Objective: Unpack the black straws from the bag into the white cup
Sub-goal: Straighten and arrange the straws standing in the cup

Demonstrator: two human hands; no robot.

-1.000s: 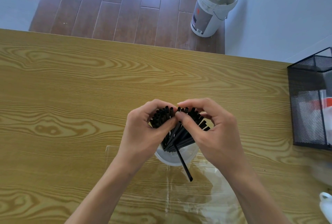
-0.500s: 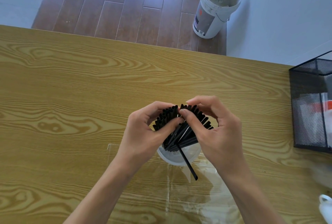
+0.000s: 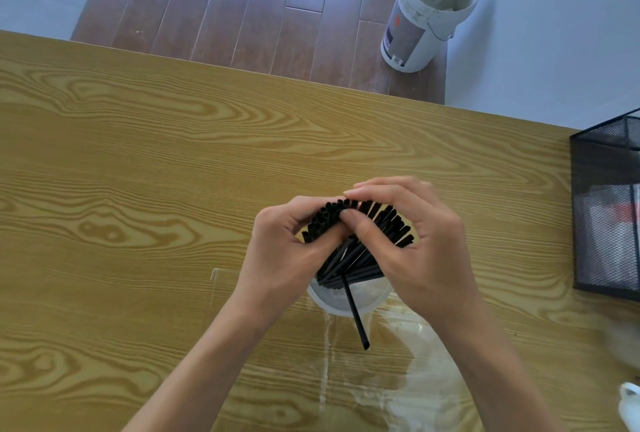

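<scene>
Presently both hands are closed around the fanned tops of the black straws (image 3: 360, 227), which stand in the white cup (image 3: 349, 300) toward the near edge of the wooden table (image 3: 173, 161), right of centre. The left hand (image 3: 287, 255) pinches the left side of the fan between thumb and fingers; the right hand (image 3: 422, 244) grips the right side, thumb pressed across the middle of the tips.

Judgement on the step in hand: the bundle appears to be getting settled into the cup. To do it well, the hands should gather the splayed tops inward and let the lower ends drop to the cup floor, with light pressure so the thin tubes do not kink. One stray straw (image 3: 355, 313) leans out over the near rim, its end above the table; it needs tucking back in with the rest.

Condition of the straws: matte black, narrow, hollow, open ends visible in a tight arc. They fan outward from the cup mouth, none visibly bent.

The clear plastic bag (image 3: 398, 372) lies flat and crumpled on the table just nearer than the cup, seemingly emptied. A black mesh bin (image 3: 606, 209) stands at the right edge, well apart.
</scene>
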